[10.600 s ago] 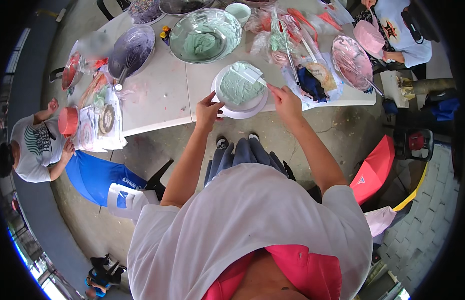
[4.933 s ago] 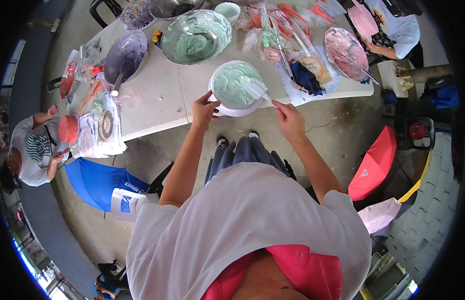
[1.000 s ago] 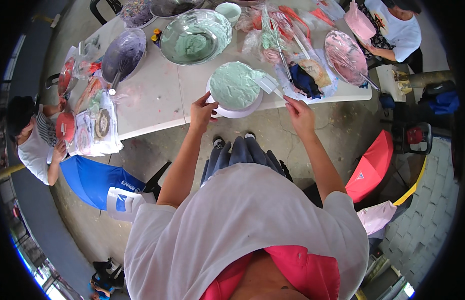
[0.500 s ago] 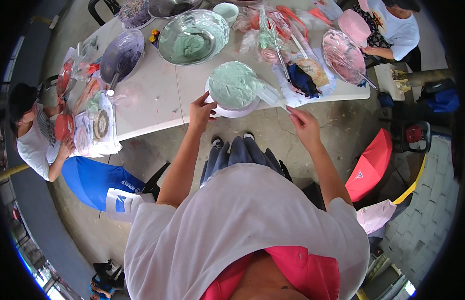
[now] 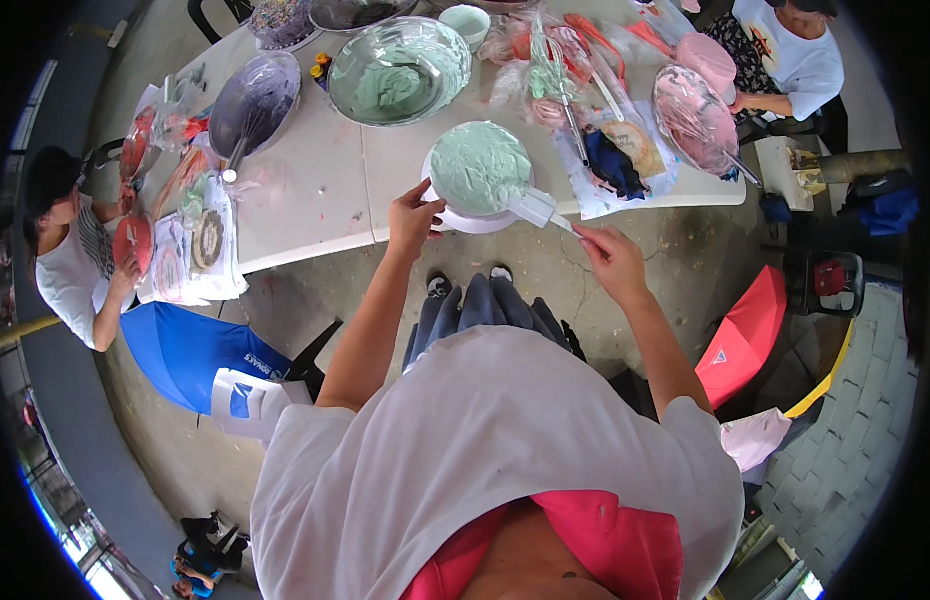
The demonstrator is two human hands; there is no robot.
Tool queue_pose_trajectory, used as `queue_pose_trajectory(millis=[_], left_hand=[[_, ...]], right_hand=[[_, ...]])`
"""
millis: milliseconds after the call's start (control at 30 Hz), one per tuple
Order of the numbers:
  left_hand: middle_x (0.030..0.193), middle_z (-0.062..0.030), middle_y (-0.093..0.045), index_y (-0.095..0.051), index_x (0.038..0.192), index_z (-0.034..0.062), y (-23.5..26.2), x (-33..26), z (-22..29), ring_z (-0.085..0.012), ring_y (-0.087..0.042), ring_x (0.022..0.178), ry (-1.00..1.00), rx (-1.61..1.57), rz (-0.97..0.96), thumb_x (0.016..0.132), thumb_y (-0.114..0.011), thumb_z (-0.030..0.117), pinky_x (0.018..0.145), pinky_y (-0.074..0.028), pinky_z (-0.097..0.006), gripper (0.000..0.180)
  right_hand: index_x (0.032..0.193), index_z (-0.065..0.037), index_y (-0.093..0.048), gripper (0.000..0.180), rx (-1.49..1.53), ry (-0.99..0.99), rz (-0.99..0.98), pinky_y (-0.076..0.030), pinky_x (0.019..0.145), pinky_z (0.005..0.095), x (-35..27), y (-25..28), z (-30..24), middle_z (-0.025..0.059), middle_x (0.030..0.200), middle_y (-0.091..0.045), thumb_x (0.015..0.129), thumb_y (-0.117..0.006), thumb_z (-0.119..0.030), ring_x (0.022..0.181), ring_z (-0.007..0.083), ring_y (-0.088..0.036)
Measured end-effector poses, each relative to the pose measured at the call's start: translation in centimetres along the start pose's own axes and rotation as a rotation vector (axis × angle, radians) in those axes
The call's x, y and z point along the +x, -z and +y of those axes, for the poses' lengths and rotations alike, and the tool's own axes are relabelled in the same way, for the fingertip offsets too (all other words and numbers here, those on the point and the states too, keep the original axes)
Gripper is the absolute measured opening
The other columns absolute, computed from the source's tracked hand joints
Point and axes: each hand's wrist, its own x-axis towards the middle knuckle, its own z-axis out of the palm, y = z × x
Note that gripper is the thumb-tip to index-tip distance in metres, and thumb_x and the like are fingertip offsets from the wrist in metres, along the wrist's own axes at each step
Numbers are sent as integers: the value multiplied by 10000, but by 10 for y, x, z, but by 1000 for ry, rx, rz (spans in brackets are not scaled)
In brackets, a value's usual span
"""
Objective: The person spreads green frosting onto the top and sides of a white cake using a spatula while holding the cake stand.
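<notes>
A round cake [image 5: 480,165] covered in pale green frosting stands on a white cake turntable [image 5: 467,224] near the table's front edge. The frosting on its top looks uneven. My left hand [image 5: 415,215] grips the turntable's left rim, thumb on top and other fingers partly hidden below. At the front right of the cake, my right hand [image 5: 613,255] holds a pale spatula [image 5: 535,209] by the end of its handle. Its wide blade reaches the cake's edge, its tip touching or very close to the frosting.
Beyond the cake stands a steel bowl [image 5: 447,88] of green frosting. A purple bowl [image 5: 285,98] with a whisk is at left, a pink one [image 5: 675,130] at right. Piping bags [image 5: 548,70] and a dark cloth [image 5: 613,165] lie right of centre. Two people work at the table's ends.
The spatula's blade has shifted down toward the cake's front right edge and is turned more broadly into view. My left hand stays on the turntable's rim. The whole view has shifted slightly.
</notes>
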Motion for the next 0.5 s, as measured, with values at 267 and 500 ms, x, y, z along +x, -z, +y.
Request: queue_pose_trajectory(millis=[267,500], left_hand=[[744,-46,-599,-458,1241,70,-2,-1,3,-115,-544,578,0,10,-16,733,-631,98,445,-477,-266,537],[746,-45,-596,-455,1240,61,0,1,-2,-114,-543,575,-8,-13,-19,735,-637,101,440,-482,-266,538]], right_hand=[[990,-216,-640,231,-1,39,-8,-417,501,330,41,-46,-25,57,650,-503,783,-580,-135,561,224,-533],[985,-240,-639,243,-84,125,7,-425,488,350,31,-58,-32,52,639,-478,773,-581,-138,552,236,-536]])
